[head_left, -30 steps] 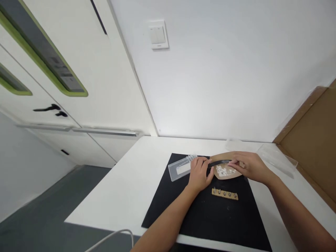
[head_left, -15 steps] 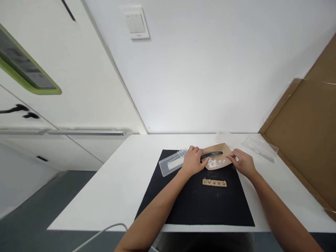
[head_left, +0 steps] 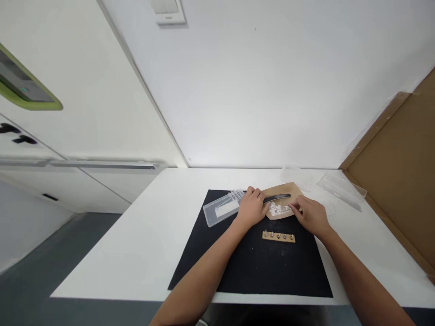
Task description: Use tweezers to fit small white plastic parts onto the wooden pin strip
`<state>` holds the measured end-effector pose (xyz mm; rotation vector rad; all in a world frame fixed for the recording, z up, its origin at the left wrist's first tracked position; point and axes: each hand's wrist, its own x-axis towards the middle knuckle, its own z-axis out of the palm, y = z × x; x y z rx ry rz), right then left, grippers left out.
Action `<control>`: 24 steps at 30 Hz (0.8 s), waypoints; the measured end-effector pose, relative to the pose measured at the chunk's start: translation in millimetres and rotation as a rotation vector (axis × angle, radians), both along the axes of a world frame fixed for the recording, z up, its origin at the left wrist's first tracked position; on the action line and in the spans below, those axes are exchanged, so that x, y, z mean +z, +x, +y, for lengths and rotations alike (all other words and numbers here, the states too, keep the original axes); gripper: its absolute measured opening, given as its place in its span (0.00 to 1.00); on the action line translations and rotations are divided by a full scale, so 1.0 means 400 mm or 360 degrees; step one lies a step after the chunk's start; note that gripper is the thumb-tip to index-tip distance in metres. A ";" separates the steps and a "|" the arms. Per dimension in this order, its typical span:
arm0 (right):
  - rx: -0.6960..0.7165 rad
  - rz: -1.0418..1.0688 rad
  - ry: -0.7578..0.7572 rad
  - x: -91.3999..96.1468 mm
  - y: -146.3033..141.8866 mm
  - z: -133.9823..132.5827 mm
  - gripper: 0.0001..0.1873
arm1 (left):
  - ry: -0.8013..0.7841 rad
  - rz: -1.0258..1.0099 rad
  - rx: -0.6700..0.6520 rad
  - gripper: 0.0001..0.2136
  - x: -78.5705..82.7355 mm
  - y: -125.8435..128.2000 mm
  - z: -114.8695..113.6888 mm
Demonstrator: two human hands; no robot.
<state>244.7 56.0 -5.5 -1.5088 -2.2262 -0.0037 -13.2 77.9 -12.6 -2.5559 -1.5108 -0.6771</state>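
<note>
In the middle of the frame, a little to the right, both hands worked over a black mat (head_left: pixel 265 267) that lay on a white table (head_left: pixel 152 244). The left hand (head_left: pixel 251 208) rested on the mat with its fingers curled close together on the left end of a black strip (head_left: pixel 278 198). It touched the strip, but I could not tell if it really gripped it. The strip lay across a brown paper tray (head_left: pixel 285 189), which held a small heap of white pieces (head_left: pixel 278 209).

The right hand (head_left: pixel 311 215) was at the right edge of this heap, with its fingertips narrow and bent down toward the pieces. It was too small to see whether a piece was between them.

Just below the tray lay a wooden bar (head_left: pixel 278 236) with five metal pins standing in a row, apart from both hands. Left of the left hand, just beside it, a clear plastic box (head_left: pixel 220 212) lay half on the mat. Toward the right edge of the frame, a clear lid (head_left: pixel 341 190) sat on the table near a brown cardboard sheet (head_left: pixel 397 149).
</note>
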 end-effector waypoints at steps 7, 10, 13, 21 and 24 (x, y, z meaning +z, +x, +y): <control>0.0006 0.0094 -0.0008 -0.004 0.004 -0.003 0.18 | -0.0004 0.0037 -0.0010 0.08 -0.011 0.022 0.000; 0.0007 0.0120 -0.0015 -0.001 0.002 -0.007 0.18 | -0.0015 0.0061 -0.0007 0.07 -0.010 0.025 -0.002; 0.0001 0.0149 -0.0017 0.004 0.000 -0.011 0.18 | 0.0002 0.0094 0.0008 0.09 -0.006 0.026 -0.003; 0.0021 0.0126 -0.0060 -0.015 0.003 -0.001 0.15 | -0.0076 0.0187 -0.0051 0.05 -0.007 0.024 -0.004; 0.0019 0.0129 -0.0091 -0.025 0.005 0.004 0.14 | -0.0039 0.0198 -0.0049 0.06 -0.012 0.021 -0.007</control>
